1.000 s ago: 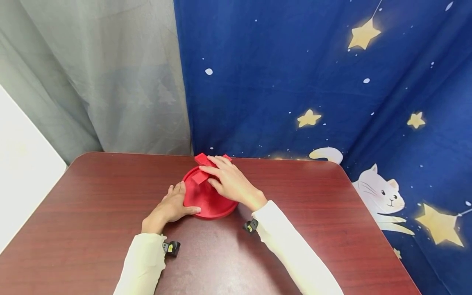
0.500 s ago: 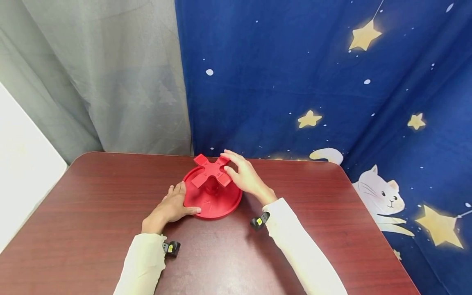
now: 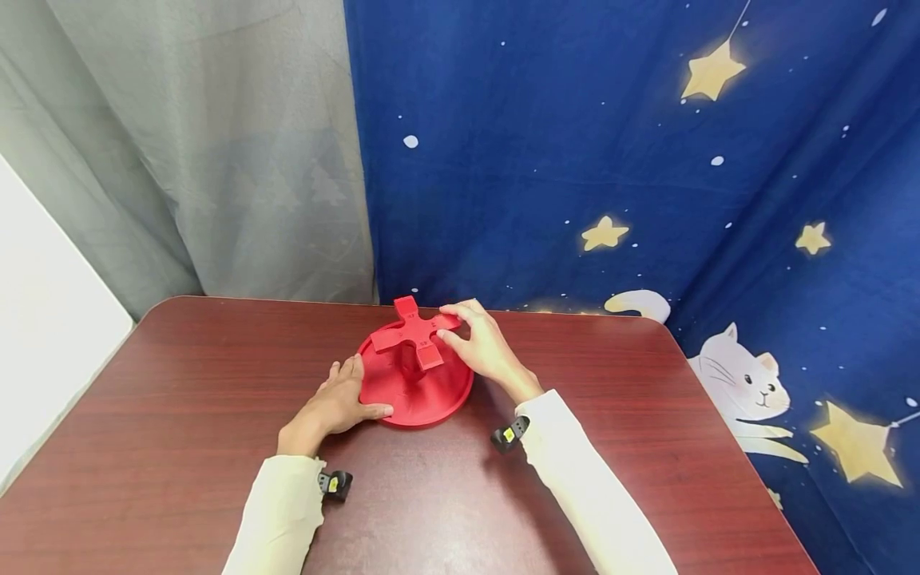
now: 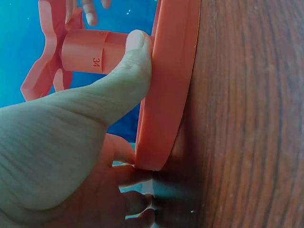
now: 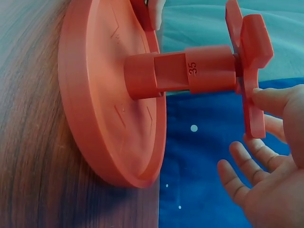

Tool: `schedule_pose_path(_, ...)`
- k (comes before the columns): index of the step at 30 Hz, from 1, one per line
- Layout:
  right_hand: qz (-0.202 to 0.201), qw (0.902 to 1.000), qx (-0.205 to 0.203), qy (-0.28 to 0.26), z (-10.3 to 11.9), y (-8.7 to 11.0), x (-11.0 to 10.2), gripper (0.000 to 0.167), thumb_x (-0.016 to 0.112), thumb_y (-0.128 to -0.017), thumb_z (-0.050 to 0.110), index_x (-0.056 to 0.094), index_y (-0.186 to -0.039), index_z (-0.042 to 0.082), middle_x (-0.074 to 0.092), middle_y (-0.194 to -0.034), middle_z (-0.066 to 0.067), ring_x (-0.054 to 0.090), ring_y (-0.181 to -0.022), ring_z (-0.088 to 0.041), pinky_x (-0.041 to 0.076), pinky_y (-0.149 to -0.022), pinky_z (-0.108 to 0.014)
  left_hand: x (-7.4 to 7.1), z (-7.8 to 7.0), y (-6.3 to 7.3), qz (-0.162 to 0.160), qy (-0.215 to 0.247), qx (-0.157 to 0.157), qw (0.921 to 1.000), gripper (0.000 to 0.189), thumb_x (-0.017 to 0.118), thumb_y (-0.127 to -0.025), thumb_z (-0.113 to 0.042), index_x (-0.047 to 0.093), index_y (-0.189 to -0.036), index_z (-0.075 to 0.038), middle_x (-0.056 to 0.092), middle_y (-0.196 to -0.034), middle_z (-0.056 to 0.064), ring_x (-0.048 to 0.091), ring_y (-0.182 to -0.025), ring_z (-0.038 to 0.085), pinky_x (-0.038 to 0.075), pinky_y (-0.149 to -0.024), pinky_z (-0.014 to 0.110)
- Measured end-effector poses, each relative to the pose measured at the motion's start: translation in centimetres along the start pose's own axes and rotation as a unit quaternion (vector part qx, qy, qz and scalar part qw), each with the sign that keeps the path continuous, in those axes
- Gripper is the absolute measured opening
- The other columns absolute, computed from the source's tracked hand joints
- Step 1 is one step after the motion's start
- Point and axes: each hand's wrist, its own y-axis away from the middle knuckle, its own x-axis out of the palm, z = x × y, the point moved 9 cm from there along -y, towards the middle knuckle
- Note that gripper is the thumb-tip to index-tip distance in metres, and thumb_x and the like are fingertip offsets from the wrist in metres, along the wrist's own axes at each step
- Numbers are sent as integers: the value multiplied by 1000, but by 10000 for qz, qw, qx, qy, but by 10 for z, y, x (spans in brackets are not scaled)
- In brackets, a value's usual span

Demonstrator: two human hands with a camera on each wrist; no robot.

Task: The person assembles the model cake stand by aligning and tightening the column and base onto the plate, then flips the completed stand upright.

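Grey curtain beside blue star-print curtain, both behind reddish-brown table.

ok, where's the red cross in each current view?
Head: cross left of centre, just below mid-height; right hand at one arm.
Left wrist: cross upper left, cut off by the top edge.
Right wrist: cross upper right, right hand touching it.
Shared landmark: the red dish, under the cross in head, beyond the post in both wrist views.

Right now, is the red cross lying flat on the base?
No, the cross stands above the base, at the top of a central post.
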Motion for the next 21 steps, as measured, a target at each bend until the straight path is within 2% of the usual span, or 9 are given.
schedule_pose_path(5, 72, 10000, -7, 55, -1, 3, 0, 35, 76, -87, 12, 68, -119, 4, 62, -117, -11, 60, -110, -25, 50, -99, -46, 0, 1, -1, 20, -6, -34, 10000, 114, 77, -82, -46, 9, -153, 13, 15, -158, 34, 6, -145, 57, 14, -118, 63)
schedule_pose_path(13, 123, 9983, -237, 509, 7, 8, 0, 34, 77, -87, 17, 69, -119, 7, 66, -114, -6, 63, -105, -21, 51, -96, -36, -1, -2, 0, 3, -67, 36, 10000, 115, 77, -82, -48, 10, -152, 14, 15, -158, 35, 6, -144, 58, 14, -118, 64)
schedule_pose_path(21, 232, 9968, -163, 752, 11, 16, 3, 37, 79, -86, 26, 69, -119, 14, 63, -105, 0, 58, -88, -14, 51, -78, -31, 0, 0, -1, 17, -12, -21, 10000, 116, 77, -81, -47, 9, -152, 14, 15, -158, 35, 6, -145, 57, 15, -118, 65)
